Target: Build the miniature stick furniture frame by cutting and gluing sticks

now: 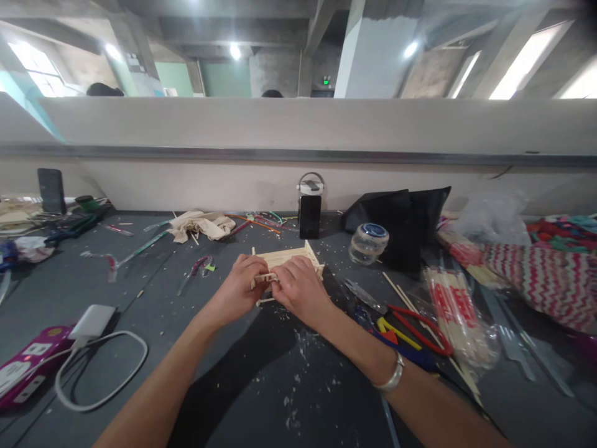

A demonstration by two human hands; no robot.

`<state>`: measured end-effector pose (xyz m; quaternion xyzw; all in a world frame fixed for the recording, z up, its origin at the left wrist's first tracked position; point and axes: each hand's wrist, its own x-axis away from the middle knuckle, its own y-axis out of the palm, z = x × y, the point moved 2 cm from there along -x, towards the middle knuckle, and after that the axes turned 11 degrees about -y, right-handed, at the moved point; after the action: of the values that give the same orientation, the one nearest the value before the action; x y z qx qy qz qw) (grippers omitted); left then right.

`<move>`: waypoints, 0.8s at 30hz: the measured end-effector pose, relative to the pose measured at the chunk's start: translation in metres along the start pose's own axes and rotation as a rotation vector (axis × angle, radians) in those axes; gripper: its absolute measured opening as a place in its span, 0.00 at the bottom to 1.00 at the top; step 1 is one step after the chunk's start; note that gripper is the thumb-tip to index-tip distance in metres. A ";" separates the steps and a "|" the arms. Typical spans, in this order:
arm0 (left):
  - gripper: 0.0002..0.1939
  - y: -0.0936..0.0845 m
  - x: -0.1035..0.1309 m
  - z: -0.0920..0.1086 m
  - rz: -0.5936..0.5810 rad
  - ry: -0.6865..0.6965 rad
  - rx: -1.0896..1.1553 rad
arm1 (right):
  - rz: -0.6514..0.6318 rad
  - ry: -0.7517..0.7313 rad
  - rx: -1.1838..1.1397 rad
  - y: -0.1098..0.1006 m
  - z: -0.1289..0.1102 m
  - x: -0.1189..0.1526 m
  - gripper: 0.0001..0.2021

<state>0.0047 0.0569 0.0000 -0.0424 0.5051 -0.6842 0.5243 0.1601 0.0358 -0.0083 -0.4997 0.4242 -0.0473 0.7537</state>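
Close together at the middle of the table, my left hand (239, 287) and my right hand (301, 287) both have their fingers closed on a small pale wooden stick piece (265, 277). Around and behind them is a little model built of wooden sticks (275, 256), with slats across its top and short posts at the corners. My hands cover much of its near side. Whether the pinched piece is joined to the model, I cannot tell.
On the right lie scissors (422, 330), loose sticks and a bag of sticks (457, 311). A clear jar (368, 244) and an upright phone (310, 216) stand behind. Crumpled cloth (200, 225) is back left; a purple power strip (40, 361) with a white cable sits front left.
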 end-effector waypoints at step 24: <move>0.02 -0.001 -0.001 0.001 -0.006 -0.032 0.014 | 0.006 0.001 -0.004 0.001 0.000 0.000 0.07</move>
<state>0.0052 0.0575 0.0015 -0.0514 0.4916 -0.6886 0.5306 0.1601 0.0363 -0.0089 -0.4998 0.4261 -0.0447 0.7527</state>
